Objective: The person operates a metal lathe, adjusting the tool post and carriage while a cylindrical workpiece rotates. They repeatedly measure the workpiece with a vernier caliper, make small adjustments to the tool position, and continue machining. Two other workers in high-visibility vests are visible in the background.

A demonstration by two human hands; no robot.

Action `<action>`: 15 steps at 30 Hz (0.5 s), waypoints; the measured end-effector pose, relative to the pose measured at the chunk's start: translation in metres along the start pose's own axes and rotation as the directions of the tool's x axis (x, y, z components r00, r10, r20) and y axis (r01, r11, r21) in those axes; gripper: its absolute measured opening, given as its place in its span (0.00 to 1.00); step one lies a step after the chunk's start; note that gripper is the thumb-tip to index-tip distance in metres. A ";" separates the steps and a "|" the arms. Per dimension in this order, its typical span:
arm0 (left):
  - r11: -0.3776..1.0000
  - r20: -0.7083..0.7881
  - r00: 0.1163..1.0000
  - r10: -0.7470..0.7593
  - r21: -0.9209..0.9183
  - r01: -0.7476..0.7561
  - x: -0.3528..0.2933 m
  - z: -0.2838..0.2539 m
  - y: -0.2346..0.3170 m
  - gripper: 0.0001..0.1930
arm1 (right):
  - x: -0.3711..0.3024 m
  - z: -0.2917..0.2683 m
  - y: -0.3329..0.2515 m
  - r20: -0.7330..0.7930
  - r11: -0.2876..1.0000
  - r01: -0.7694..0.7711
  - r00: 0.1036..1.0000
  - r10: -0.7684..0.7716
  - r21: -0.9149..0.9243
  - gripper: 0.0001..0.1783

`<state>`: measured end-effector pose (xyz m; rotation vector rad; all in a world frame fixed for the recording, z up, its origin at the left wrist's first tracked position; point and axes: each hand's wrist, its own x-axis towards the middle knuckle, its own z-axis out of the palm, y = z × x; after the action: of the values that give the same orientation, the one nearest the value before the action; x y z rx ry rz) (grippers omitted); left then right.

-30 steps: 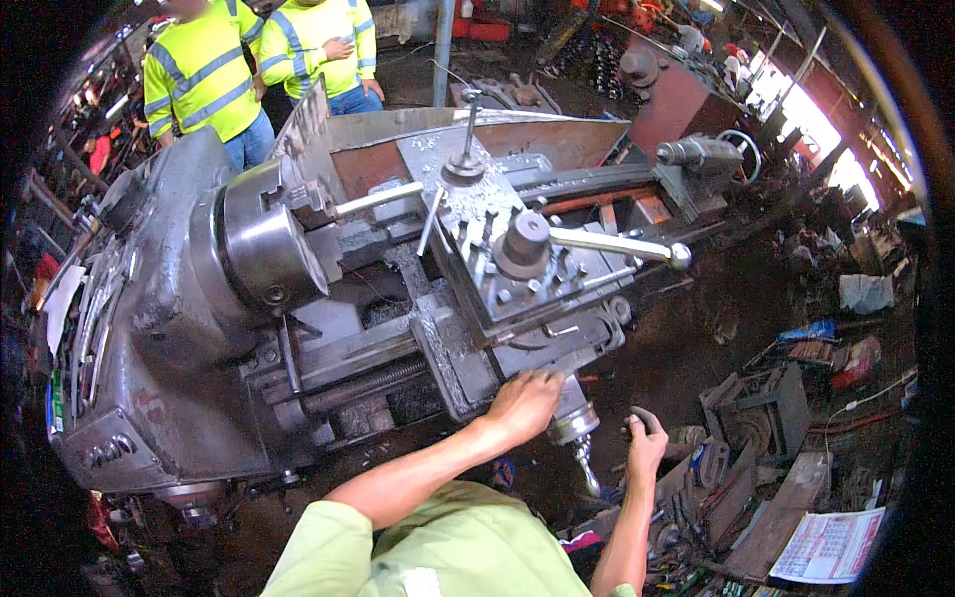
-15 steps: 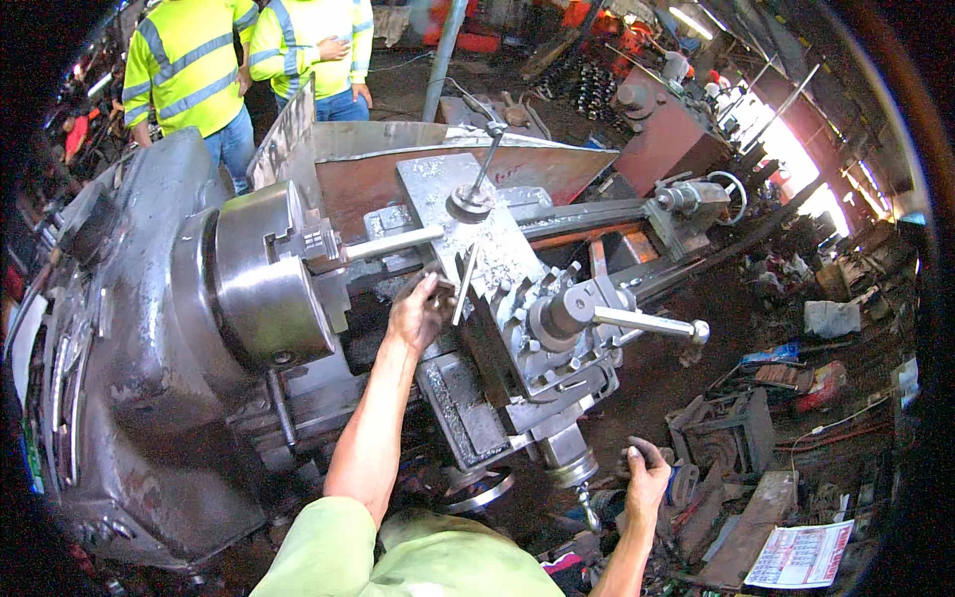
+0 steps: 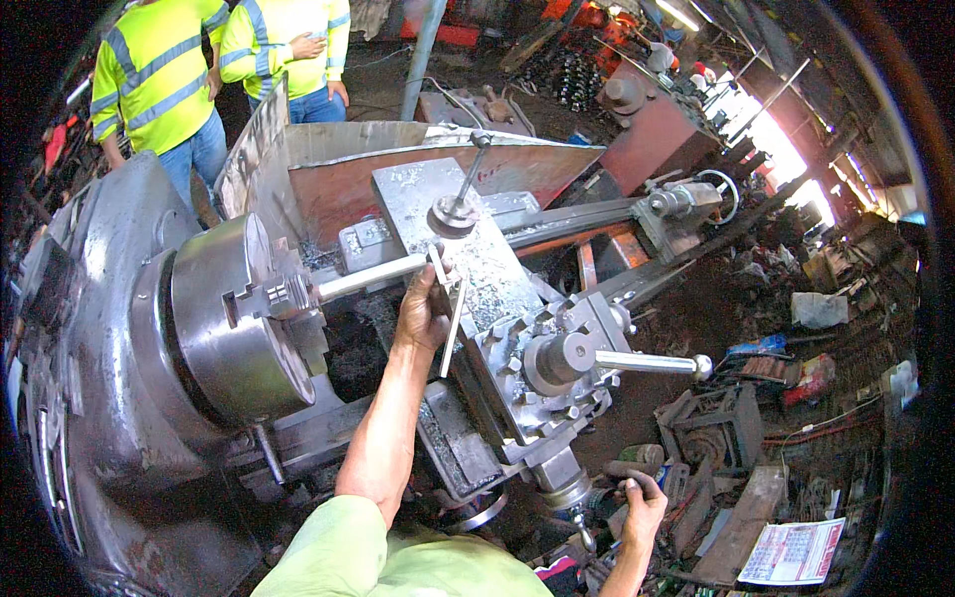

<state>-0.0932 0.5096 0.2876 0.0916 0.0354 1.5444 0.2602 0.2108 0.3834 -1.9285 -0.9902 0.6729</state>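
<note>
My left hand [image 3: 426, 313] is closed on a small flat metal piece [image 3: 436, 267], which stands upright beside the free end of a bright round bar [image 3: 373, 277]. The lathe chuck [image 3: 234, 318] grips the bar's other end. Close to my fingers a thin steel rod [image 3: 453, 333] slants down by the tool post block [image 3: 555, 363]; whether my hand touches it is hard to tell. My right hand [image 3: 642, 507], its fingertips darkened, hangs near the cross-slide handle [image 3: 585, 532]. Its fingers are loosely bent and apart, with nothing seen in them.
Metal chips lie on the carriage plate [image 3: 413, 194], where an upright lever [image 3: 473, 169] stands. A long clamp handle [image 3: 647, 364] juts right from the tool post. The tailstock [image 3: 681, 214] sits farther along the bed. Two people in yellow vests [image 3: 164, 75] stand behind the headstock [image 3: 109, 328].
My left hand has risen to the bar's end, and the flat piece now shows upright in its fingers. My right hand has dropped slightly, its fingers more bent. The whole view has shifted a little.
</note>
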 end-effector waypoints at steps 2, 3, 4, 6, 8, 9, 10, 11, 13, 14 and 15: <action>1.000 0.039 0.999 0.010 0.027 -0.011 -0.003 0.006 0.001 0.20 | 0.004 0.000 -0.013 -0.027 1.000 0.020 0.999 -0.020 0.019 0.11; 0.999 0.074 0.997 0.008 0.032 -0.010 -0.004 0.009 0.002 0.20 | 0.005 0.000 -0.023 -0.039 0.998 0.060 0.997 -0.059 0.026 0.11; 0.997 0.066 0.998 0.015 0.069 -0.019 -0.006 0.011 0.003 0.19 | 0.007 0.000 -0.033 -0.055 0.992 0.105 0.993 -0.101 0.071 0.10; 0.991 0.021 1.000 -0.006 0.136 0.003 -0.013 0.015 0.005 0.19 | 0.009 0.002 -0.056 -0.147 0.980 0.196 0.969 -0.197 -0.021 0.10; 0.975 0.032 0.999 -0.038 0.219 0.030 -0.020 0.016 0.007 0.17 | 0.008 0.002 -0.087 -0.215 0.972 0.227 0.948 -0.233 -0.055 0.09; 0.972 0.020 0.999 -0.045 0.231 0.039 -0.023 0.016 0.008 0.17 | 0.005 0.002 -0.103 -0.196 0.947 0.315 0.927 -0.320 -0.059 0.09; 0.969 0.004 0.999 -0.052 0.242 0.050 -0.025 0.016 0.009 0.17 | 0.001 0.004 -0.120 -0.180 0.926 0.374 0.909 -0.377 -0.048 0.09; 0.966 -0.009 0.998 -0.060 0.252 0.060 -0.026 0.016 0.010 0.17 | -0.002 0.007 -0.137 -0.176 0.904 0.424 0.888 -0.425 -0.045 0.09; 0.967 0.014 0.997 -0.079 0.245 0.073 -0.026 0.015 0.013 0.16 | -0.008 0.021 -0.170 -0.163 0.812 0.569 0.796 -0.583 -0.131 0.11; 0.971 0.015 0.996 -0.086 0.227 0.080 -0.025 0.014 0.015 0.15 | -0.011 0.029 -0.187 -0.107 0.727 0.661 0.722 -0.684 -0.187 0.12; 0.974 0.019 0.996 -0.088 0.213 0.082 -0.024 0.014 0.016 0.15 | -0.012 0.038 -0.203 -0.049 0.631 0.739 0.639 -0.768 -0.237 0.13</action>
<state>-0.1088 0.4857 0.3017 0.2778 0.1794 1.4494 0.1475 0.2843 0.5406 -1.4575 -1.6688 -0.0732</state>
